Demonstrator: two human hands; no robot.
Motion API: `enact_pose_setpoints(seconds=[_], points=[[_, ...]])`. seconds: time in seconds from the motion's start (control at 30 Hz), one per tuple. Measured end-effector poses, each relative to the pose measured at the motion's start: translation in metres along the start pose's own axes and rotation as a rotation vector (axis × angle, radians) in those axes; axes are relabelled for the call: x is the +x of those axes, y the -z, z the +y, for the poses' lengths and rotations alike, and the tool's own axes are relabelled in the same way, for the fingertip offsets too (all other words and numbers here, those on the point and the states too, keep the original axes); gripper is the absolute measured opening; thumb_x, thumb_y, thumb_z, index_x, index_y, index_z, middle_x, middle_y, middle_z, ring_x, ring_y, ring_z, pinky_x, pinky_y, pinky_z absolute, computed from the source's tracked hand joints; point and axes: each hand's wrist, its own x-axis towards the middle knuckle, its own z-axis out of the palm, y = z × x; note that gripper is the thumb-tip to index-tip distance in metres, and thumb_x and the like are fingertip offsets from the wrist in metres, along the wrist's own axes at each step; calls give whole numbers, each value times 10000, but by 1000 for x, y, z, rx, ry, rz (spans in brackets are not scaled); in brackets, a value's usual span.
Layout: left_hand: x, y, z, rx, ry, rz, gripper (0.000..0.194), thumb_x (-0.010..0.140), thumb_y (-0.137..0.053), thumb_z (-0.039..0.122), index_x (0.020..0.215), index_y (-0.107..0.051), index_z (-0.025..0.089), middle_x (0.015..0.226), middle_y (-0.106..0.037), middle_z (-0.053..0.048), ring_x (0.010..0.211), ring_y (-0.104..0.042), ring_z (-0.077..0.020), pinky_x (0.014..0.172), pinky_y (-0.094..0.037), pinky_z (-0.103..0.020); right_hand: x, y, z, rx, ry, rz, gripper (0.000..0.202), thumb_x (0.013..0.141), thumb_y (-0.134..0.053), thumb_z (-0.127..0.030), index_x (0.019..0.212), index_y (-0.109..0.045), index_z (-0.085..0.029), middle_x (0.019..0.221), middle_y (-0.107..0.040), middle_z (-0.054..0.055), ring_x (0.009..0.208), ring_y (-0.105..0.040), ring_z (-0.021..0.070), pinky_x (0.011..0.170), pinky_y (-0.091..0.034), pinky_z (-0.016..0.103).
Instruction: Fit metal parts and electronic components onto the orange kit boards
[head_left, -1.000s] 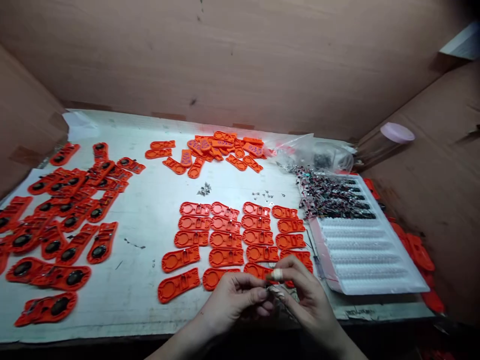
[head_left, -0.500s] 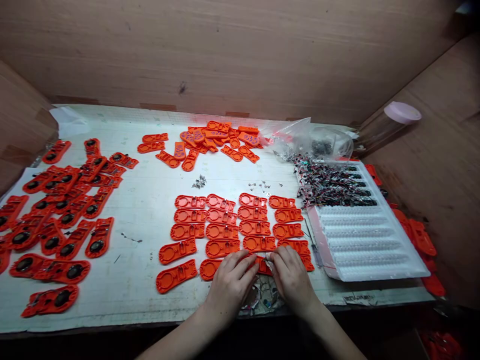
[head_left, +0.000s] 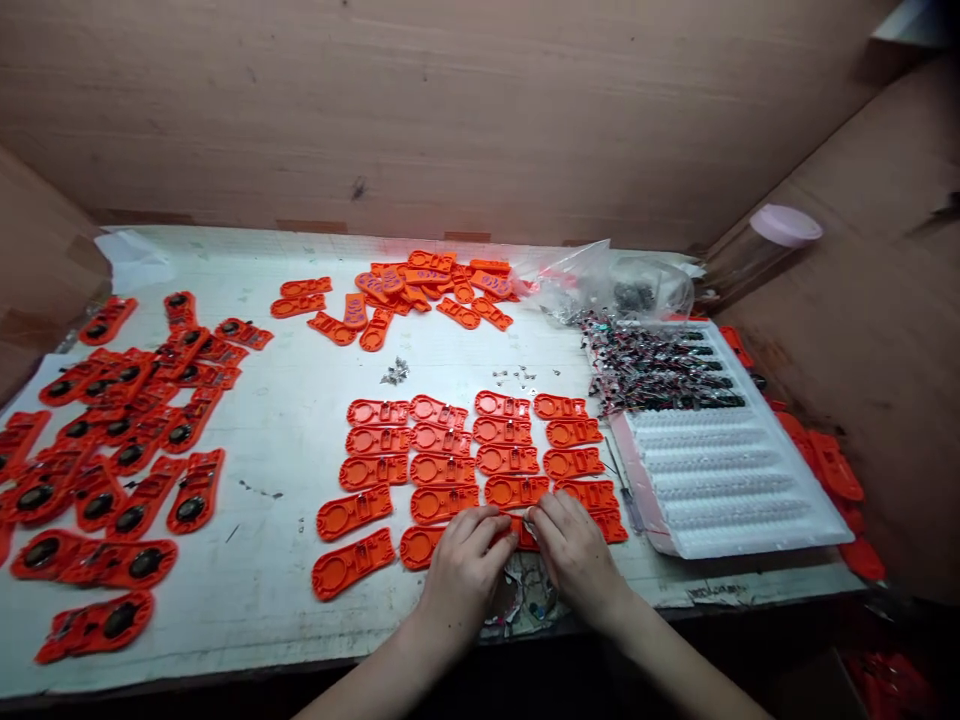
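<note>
My left hand (head_left: 466,565) has its bent fingers closed at the left end of an orange plastic shell (head_left: 527,533) at the table's front edge, mostly covered by my hands. My right hand (head_left: 574,548) is pinched over the same shell's right part; whatever small piece lies between its fingertips is hidden. Beyond and beside my hands, similar open shells (head_left: 444,470) lie in rows, hollow side up, each with a round recess. Small metal pieces (head_left: 395,371) form a little heap behind the rows, and a few more metal bits (head_left: 517,376) lie scattered to its right.
At left is a pile of orange shells with black round parts (head_left: 135,400). More shells (head_left: 420,283) are heaped at the back beside a clear plastic bag (head_left: 570,280). A white foam tray (head_left: 720,490) with wired components (head_left: 660,370) stands at right, near cardboard walls (head_left: 420,120).
The view has shifted slightly. Both hands stay at the same shell, with only small finger movements; the right fingertips have closed in a little. The laid-out shells look unchanged.
</note>
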Motion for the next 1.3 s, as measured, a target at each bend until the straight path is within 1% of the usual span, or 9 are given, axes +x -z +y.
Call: enact_pose_setpoints(seconds=[0.07,0.23,0.33,0.5,0.63,0.8,1.07,1.17,1.3], points=[[0,0,-1,4,-3,-11,242,926,-426,185,954,-667,191,981,-682,-64,967,-595,-224,790,-529,-374,2,1,-6,5,-40,-11,283,908,-349,-106,784,-600,-149,796,-557,84,752,-441,204,654,-361,325],[5,1,-8,-2,-52,2,279,942,-388,214,941,-666,194,965,-679,-64,949,-592,-220,774,-529,-371,15,3,-21,-145,30,-58,173,862,-458,-92,758,-586,-146,756,-545,58,700,-438,193,605,-342,324],[8,1,-10,9,-104,19,278,941,-384,219,930,-661,195,943,-684,-60,933,-593,-224,753,-531,-375,19,6,-16,-45,-106,-108,131,828,-519,-77,737,-568,-158,764,-556,44,717,-469,181,619,-379,307],[11,2,-8,16,-121,5,271,938,-386,212,895,-653,195,927,-687,-54,912,-592,-230,730,-526,-384,15,16,-1,419,-418,-102,147,804,-549,-60,726,-526,-182,779,-542,-3,761,-521,130,659,-434,231],[11,2,-8,-8,-89,-43,240,926,-415,194,893,-653,200,935,-685,-47,927,-588,-232,745,-523,-386,19,16,-4,310,-412,-138,117,801,-531,-74,754,-530,-181,841,-557,27,831,-514,167,741,-440,289],[9,2,-7,-61,-51,-82,187,902,-467,164,946,-646,195,984,-676,-48,980,-568,-238,805,-511,-409,16,8,-12,307,-521,-133,110,842,-489,-115,759,-507,-183,839,-554,36,816,-509,173,727,-434,301],[5,2,0,-109,56,-53,133,872,-538,155,924,-654,192,960,-679,-39,951,-563,-221,802,-496,-393,-3,16,-1,441,-420,26,111,898,-430,-171,865,-534,-190,838,-534,45,821,-488,187,726,-412,319],[5,2,1,-126,70,-59,137,869,-544,153,941,-654,191,958,-677,-38,945,-558,-218,801,-492,-389,-1,20,2,392,-360,-24,95,892,-449,-193,887,-544,-194,863,-540,48,833,-476,196,728,-390,328],[6,3,2,-138,74,-67,152,883,-526,174,956,-657,196,958,-675,-43,938,-554,-212,805,-492,-387,2,11,-5,268,-302,-65,96,877,-467,-191,839,-555,-198,862,-559,45,825,-471,198,719,-359,325]])
